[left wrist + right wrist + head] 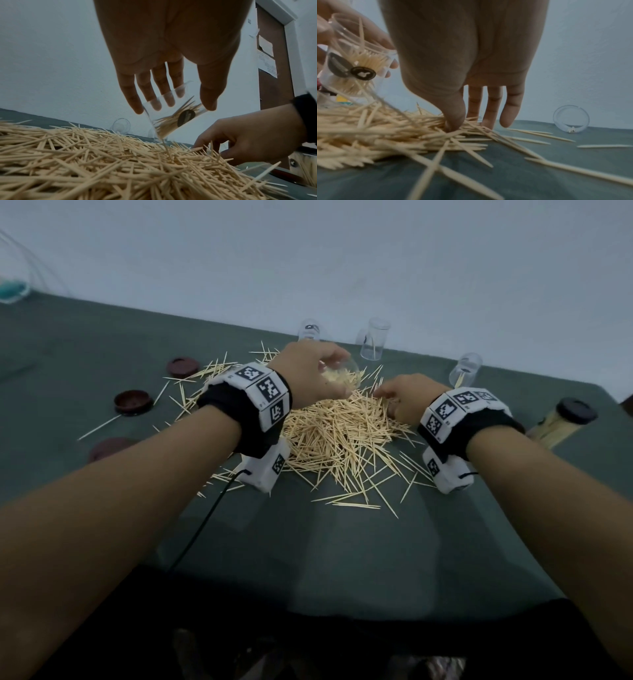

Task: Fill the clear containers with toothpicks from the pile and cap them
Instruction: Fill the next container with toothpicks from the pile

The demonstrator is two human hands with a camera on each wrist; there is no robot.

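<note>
A big toothpick pile [335, 433] lies mid-table on the green cloth. My left hand [322, 371] grips a clear container [342, 376] partly filled with toothpicks, held tilted just above the pile's far edge. The left wrist view shows that container [173, 119] between thumb and fingers, with its black label facing the camera. My right hand [400, 398] reaches down into the pile's far right edge. There its thumb and forefinger [453, 125] pinch toothpicks in the pile [368, 135]. The held container [351, 65] is at the upper left of the right wrist view.
Three empty clear containers [374, 342] [310, 330] [466, 369] stand near the wall. A filled, capped container [561, 422] lies at the right. Three brown caps [182, 367] [133, 402] [106, 448] sit left of the pile. Loose toothpicks are scattered around it.
</note>
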